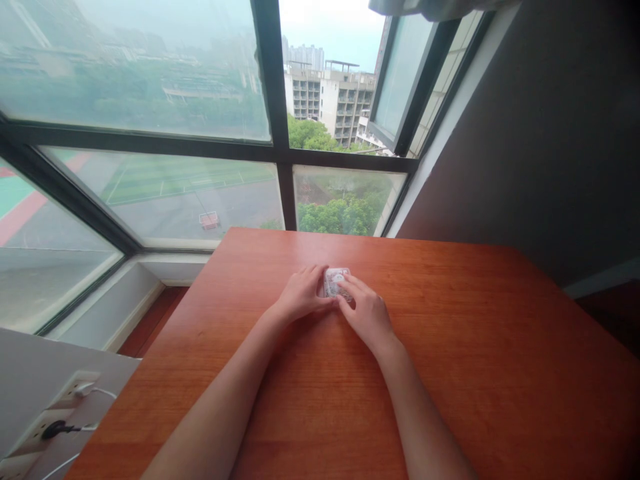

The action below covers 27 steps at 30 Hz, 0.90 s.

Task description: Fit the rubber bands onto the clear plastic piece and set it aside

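Small clear plastic case (336, 281) lies flat on the tabletop (500, 347), mid-width toward the far edge. Left hand (301, 293) cups its left side, fingers curled against it; right hand (364, 308) rests fingers across its top. Advisable: steady one side, work the other with light pressure so it cannot slide. Contents, any latch and the thumbs cannot be made out.

A reddish-brown wooden table (500, 347) stands against dark-framed glass windows (273, 100) – hazy daylight, pale apartment blocks (330, 97) and green trees outside – beside a grey shadowed wall (550, 133); white wall sockets (60, 407) lower left.
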Tool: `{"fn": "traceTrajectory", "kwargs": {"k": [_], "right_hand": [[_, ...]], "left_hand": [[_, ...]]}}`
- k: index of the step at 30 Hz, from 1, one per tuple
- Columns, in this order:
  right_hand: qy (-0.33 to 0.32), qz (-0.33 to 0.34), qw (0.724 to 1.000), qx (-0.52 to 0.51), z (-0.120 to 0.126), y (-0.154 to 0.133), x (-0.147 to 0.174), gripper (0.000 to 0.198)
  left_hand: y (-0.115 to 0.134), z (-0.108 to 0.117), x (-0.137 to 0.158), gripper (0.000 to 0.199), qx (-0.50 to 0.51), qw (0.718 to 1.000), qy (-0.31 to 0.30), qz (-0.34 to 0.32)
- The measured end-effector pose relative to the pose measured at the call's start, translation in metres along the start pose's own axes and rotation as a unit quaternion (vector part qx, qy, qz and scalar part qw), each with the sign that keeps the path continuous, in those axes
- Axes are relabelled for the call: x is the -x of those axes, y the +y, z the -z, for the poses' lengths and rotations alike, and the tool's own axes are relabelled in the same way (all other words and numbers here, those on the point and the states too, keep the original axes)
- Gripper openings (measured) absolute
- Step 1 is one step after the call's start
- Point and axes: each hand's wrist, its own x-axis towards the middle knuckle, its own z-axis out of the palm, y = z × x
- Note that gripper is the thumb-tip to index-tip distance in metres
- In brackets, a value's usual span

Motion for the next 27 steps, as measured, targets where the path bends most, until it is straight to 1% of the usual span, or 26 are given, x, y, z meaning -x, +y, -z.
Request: {"fn": "traceTrajectory", "kwargs": {"k": [8, 13, 17, 20, 22, 25, 27], "right_hand": [[0.0, -0.004, 1.0, 0.017, 0.0, 0.0, 0.0, 0.031], [0.005, -0.003, 1.0, -0.014, 0.002, 0.001, 0.0, 0.031], [0.011, -0.011, 0.999, -0.029, 0.002, 0.004, -0.001, 0.032], [0.023, -0.019, 0.999, -0.045, -0.001, 0.008, -0.002, 0.037], [0.026, -0.024, 0.998, -0.058, -0.004, 0.012, -0.003, 0.043], [0.023, -0.028, 0.998, -0.058, -0.007, 0.016, -0.002, 0.055], [0.015, -0.023, 0.998, -0.052, -0.008, 0.018, -0.002, 0.058]], "left_hand": [[0.001, 0.002, 0.0, 0.065, 0.006, 1.0, 0.005, 0.003], [0.003, 0.003, -0.001, 0.062, 0.007, 1.0, -0.003, 0.005], [0.002, 0.004, -0.001, 0.066, 0.015, 1.0, -0.011, 0.007], [-0.002, 0.004, 0.0, 0.071, 0.017, 1.0, -0.023, -0.001], [-0.005, 0.004, 0.0, 0.075, 0.016, 0.999, -0.029, -0.01], [-0.007, 0.005, 0.001, 0.076, 0.021, 0.999, -0.034, -0.024], [-0.008, 0.006, 0.001, 0.076, 0.028, 0.998, -0.037, -0.03]]}}
